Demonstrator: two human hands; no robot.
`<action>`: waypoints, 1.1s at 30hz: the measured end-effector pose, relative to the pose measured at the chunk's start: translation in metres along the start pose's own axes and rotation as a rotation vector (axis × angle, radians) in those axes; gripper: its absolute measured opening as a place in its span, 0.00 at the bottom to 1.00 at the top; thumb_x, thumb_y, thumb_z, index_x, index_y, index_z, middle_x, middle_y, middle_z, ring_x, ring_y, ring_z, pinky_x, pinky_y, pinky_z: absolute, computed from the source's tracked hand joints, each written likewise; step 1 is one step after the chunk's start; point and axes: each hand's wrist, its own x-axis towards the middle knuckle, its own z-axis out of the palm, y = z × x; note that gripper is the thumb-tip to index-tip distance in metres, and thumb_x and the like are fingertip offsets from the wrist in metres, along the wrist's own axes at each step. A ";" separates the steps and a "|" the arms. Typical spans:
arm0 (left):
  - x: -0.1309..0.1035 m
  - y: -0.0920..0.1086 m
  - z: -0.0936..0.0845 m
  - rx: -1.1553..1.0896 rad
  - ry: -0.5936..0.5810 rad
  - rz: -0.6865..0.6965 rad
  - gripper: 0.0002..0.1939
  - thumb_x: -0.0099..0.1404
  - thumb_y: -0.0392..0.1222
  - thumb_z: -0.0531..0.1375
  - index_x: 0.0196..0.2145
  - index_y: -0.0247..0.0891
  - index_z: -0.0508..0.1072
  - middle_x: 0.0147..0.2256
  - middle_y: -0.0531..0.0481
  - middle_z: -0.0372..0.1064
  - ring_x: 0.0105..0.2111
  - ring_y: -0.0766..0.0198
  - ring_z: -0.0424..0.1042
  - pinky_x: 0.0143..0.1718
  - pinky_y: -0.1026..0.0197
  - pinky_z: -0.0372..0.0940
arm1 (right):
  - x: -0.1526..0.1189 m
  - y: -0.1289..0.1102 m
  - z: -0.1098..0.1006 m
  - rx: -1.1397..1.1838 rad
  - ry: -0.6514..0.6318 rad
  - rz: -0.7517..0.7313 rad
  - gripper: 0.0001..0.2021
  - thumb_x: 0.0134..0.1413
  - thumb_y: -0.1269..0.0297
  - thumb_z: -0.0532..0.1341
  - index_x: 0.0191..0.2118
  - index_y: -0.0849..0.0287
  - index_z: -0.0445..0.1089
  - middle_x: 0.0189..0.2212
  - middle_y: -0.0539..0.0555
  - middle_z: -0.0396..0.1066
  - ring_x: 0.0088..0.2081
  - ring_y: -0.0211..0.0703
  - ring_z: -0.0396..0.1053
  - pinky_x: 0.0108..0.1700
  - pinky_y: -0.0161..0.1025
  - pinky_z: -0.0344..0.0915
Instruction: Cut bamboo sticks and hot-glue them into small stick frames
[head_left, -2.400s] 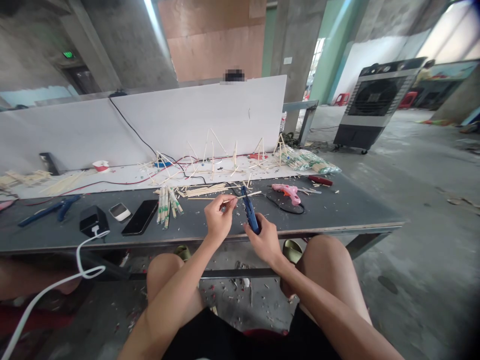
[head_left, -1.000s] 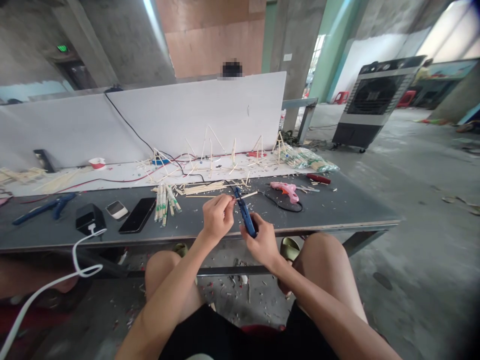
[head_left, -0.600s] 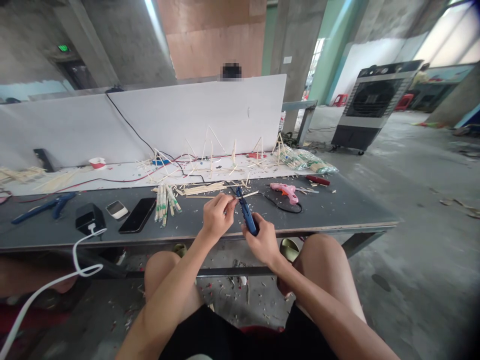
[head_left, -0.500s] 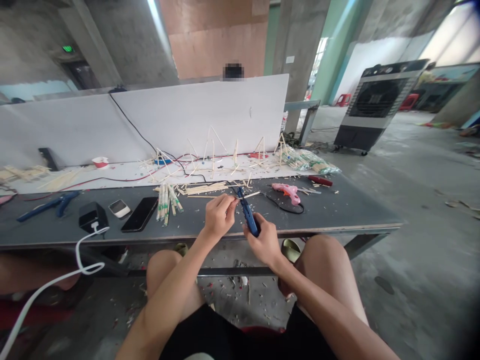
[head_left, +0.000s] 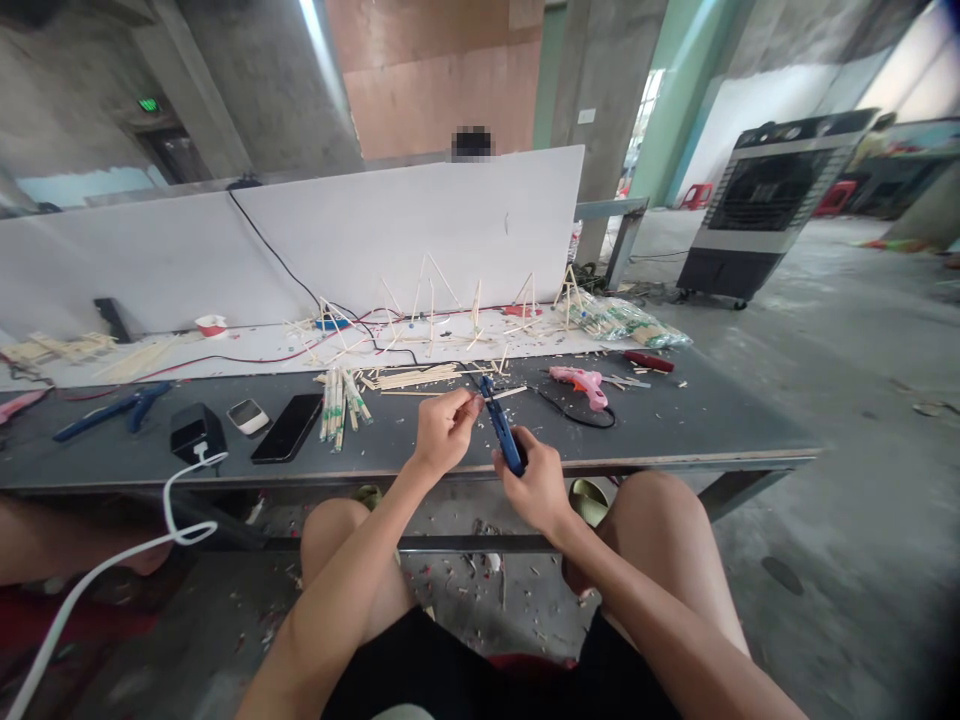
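Note:
My left hand [head_left: 448,432] is closed in a pinch on a thin pale wooden stick [head_left: 514,391], which looks like a disposable chopstick. The stick lies across the head of blue hand cutters [head_left: 504,428], and its far end sticks out to the right. My right hand [head_left: 537,482] is wrapped around the cutters' handles near the table's front edge. Whether the blades touch the stick is too small to tell. Behind my hands lies a pile of loose sticks [head_left: 420,377]. Left of them are paper-wrapped chopsticks [head_left: 343,405].
A pink glue gun [head_left: 581,384] with a black cord lies to the right. Stick frames [head_left: 431,310] stand along the white board [head_left: 420,230]. A phone [head_left: 288,428], a black charger [head_left: 196,430] and another blue tool [head_left: 112,412] lie leftward. Bagged chopsticks [head_left: 630,322] rest at the back right.
The whole view has shifted slightly, so things appear a little further right. Both hands keep the same hold on the stick and the cutters.

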 end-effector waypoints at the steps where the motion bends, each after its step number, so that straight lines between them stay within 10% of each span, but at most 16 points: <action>1: 0.000 0.000 -0.001 -0.024 -0.009 -0.041 0.21 0.72 0.47 0.54 0.22 0.37 0.62 0.17 0.57 0.51 0.18 0.70 0.52 0.22 0.63 0.46 | 0.000 0.000 0.000 -0.001 0.001 -0.001 0.06 0.54 0.63 0.59 0.37 0.58 0.68 0.25 0.48 0.69 0.25 0.38 0.61 0.30 0.35 0.55; 6: -0.001 -0.002 -0.002 -0.008 -0.028 -0.070 0.22 0.73 0.49 0.54 0.22 0.37 0.62 0.17 0.57 0.51 0.18 0.70 0.52 0.22 0.64 0.47 | 0.001 -0.002 0.000 -0.005 -0.008 0.017 0.05 0.53 0.63 0.58 0.35 0.58 0.67 0.22 0.47 0.67 0.24 0.38 0.61 0.30 0.35 0.55; 14: -0.001 -0.010 0.003 0.309 0.175 0.359 0.13 0.73 0.38 0.53 0.28 0.39 0.65 0.19 0.55 0.59 0.18 0.68 0.58 0.23 0.64 0.50 | 0.003 -0.003 -0.003 0.013 -0.010 0.017 0.06 0.54 0.61 0.59 0.34 0.58 0.67 0.23 0.47 0.67 0.25 0.39 0.62 0.30 0.35 0.56; 26: 0.001 0.000 -0.006 0.069 -0.058 0.046 0.23 0.74 0.48 0.52 0.21 0.39 0.56 0.15 0.58 0.48 0.14 0.71 0.52 0.19 0.64 0.45 | 0.000 -0.002 -0.007 -0.015 -0.012 -0.003 0.04 0.54 0.64 0.58 0.34 0.57 0.66 0.23 0.47 0.67 0.24 0.39 0.62 0.30 0.35 0.55; 33: -0.002 -0.013 0.003 0.296 0.164 0.351 0.09 0.72 0.39 0.55 0.32 0.38 0.68 0.21 0.54 0.63 0.19 0.68 0.61 0.24 0.65 0.53 | 0.003 0.000 -0.005 -0.002 -0.022 0.014 0.05 0.55 0.61 0.59 0.34 0.57 0.66 0.22 0.46 0.67 0.24 0.39 0.62 0.30 0.35 0.55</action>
